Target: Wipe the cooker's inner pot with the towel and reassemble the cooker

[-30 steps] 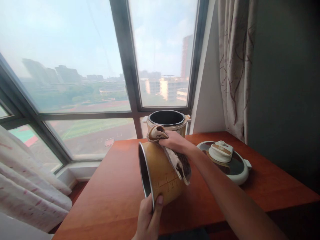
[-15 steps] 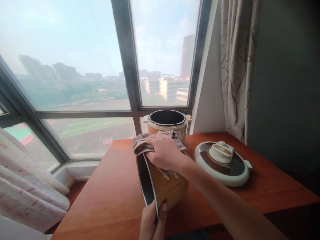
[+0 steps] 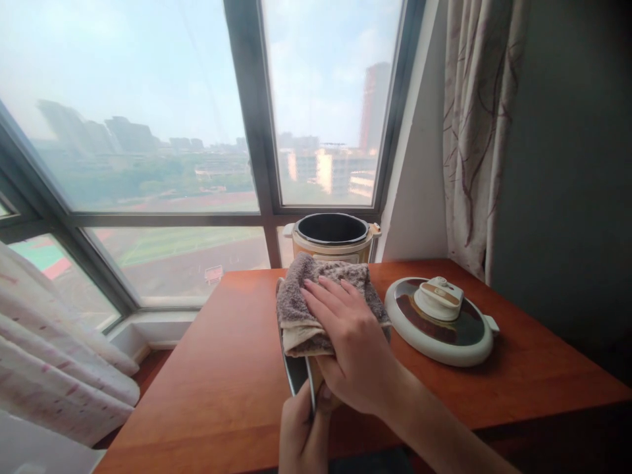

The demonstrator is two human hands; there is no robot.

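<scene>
While left hand (image 3: 302,431) fingers clamp one pot (image 3: 299,368) rim | right hand (image 3: 353,349) spread flat on one towel (image 3: 306,309), pot seemingly tilted

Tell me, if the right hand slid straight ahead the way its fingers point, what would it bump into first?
Probably the cooker base by the window. The right hand lies flat on the towel, fingers aimed up and slightly left toward it. Depth is hard to judge, so it might pass just left of it and reach the window frame.
</scene>
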